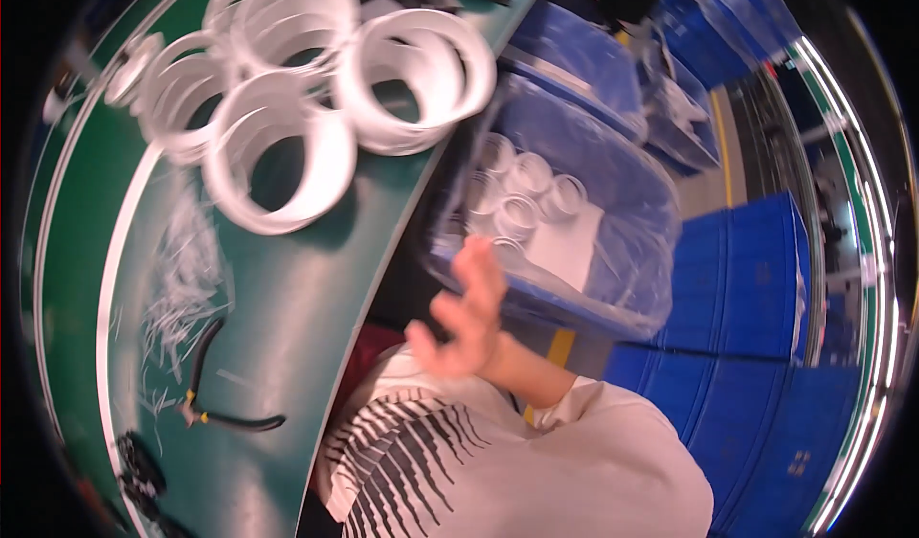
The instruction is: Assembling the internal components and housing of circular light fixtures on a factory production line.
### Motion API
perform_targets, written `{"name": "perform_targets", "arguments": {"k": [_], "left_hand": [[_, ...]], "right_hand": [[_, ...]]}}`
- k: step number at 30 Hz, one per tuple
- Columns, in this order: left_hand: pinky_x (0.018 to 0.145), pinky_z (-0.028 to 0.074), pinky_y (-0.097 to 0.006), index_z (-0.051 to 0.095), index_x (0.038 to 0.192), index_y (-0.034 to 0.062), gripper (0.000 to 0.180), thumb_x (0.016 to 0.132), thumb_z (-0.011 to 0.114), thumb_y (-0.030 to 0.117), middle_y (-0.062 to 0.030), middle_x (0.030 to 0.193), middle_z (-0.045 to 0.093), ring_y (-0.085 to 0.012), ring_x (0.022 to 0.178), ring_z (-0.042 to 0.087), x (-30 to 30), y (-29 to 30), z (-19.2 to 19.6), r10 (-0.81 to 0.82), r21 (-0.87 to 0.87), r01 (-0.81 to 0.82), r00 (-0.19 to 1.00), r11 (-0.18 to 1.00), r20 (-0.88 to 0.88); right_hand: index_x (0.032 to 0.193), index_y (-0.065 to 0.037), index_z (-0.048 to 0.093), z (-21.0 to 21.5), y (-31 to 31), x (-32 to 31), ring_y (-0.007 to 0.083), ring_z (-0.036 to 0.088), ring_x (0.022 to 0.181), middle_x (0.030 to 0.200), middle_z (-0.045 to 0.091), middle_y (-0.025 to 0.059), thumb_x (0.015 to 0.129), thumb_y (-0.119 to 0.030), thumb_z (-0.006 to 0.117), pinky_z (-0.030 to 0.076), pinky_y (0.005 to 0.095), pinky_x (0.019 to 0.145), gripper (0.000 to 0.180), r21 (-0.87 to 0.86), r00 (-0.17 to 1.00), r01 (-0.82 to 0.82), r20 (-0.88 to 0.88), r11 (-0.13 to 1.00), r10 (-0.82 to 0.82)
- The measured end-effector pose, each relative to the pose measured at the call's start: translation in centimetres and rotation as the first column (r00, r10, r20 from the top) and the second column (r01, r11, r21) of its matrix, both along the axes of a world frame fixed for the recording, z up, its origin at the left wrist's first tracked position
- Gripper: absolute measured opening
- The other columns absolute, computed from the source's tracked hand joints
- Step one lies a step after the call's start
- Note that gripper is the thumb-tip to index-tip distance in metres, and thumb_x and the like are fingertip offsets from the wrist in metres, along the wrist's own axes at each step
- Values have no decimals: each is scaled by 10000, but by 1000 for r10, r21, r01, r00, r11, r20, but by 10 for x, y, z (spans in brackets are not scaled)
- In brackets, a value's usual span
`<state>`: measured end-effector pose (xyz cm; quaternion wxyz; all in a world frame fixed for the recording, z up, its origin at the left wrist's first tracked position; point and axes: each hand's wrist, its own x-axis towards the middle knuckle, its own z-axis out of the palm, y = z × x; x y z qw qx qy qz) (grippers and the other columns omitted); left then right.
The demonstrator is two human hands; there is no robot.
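Observation:
My right hand [464, 313] is raised between the bench edge and a plastic-lined blue bin [627, 294]. Its fingers are apart, somewhat blurred, and nothing shows in them. Below the fingertips in this view lie several small white rings [518, 214] inside the bin, beside a white sheet [567, 256]. On the green bench [316, 280] stand several stacks of large white plastic rings; the closest stack [333, 169] sits near the bench edge. Cutting pliers [203, 356] with black handles rest there, handles spread. My left hand is out of view.
Thin clear plastic trimmings [187, 270] are heaped on the bench by the pliers. A black item [142, 466] lies at the near left. Another lined bin [584, 50] stands farther off, and blue crates [718, 299] are stacked on the right.

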<state>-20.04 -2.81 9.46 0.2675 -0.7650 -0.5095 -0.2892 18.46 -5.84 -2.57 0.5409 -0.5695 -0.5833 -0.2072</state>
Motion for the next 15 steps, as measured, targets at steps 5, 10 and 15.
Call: {"name": "perform_targets", "arguments": {"k": [5, 10, 15], "left_hand": [[994, 147, -526, 266, 1282, -14, 777, 653, 675, 185, -278, 1332, 202, -439, 1237, 170, 105, -15, -50, -489, -591, 309, 856, 745, -167], [963, 106, -605, 287, 1279, 25, 746, 630, 616, 189, -292, 1336, 159, -495, 1219, 130, 217, 15, -46, -623, -723, 251, 720, 644, -306], [1007, 46, -547, 236, 1284, -30, 820, 538, 576, -6, -293, 1350, 101, -449, 1260, 57, 280, 47, -68, -630, -596, 311, 629, 740, -455]], "right_hand": [[1209, 29, 322, -34, -97, 165, 377, 232, 1229, 1310, 219, 253, 651, -19, 553, 212, 438, 994, 605, -108, 806, 592, 55, 799, -590], [1197, 18, 339, -161, -174, 278, 388, 292, 1175, 1337, 162, 227, 641, -67, 605, 252, 417, 979, 622, -644, 635, 624, 87, 444, -767], [1182, 31, 372, -233, -150, 314, 365, 275, 1200, 1330, 185, 234, 620, -144, 663, 284, 366, 989, 657, -922, 538, 356, 67, 155, -840]]}}
